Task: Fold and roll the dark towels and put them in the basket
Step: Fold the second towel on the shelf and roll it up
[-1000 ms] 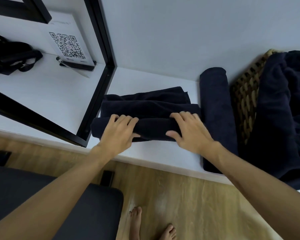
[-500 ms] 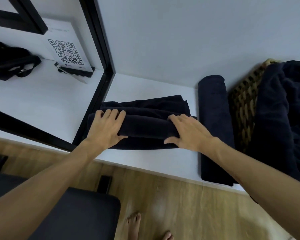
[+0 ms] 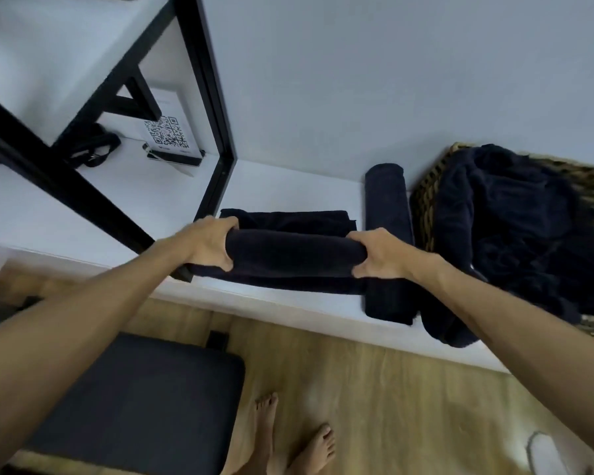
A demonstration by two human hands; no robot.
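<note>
We see a dark towel lying on the white counter, partly rolled into a fat roll; the flat part of it still lies behind the roll, toward the wall; the left hand holds the left end of the roll, with fingers curled over the top and the thumb under the front; the right hand holds the right end the same way; so each grip is closed around the towel, not let go.

We use the towel as our landmark; just right of the towel lies a second towel, already rolled up tight, with one end toward the wall and the other end toward the counter's front edge; the right hand covers a part of it; right of that, past the rolled one, stands the woven basket; a heap of dark towels fills the basket and hangs over its near side down to the counter edge.

Left of the towel stands a black frame with white shelves; behind the frame, farther left, we see a card with a square code and some black straps; below the towel, past the counter edge, is the wood floor, a dark seat and two bare feet.
</note>
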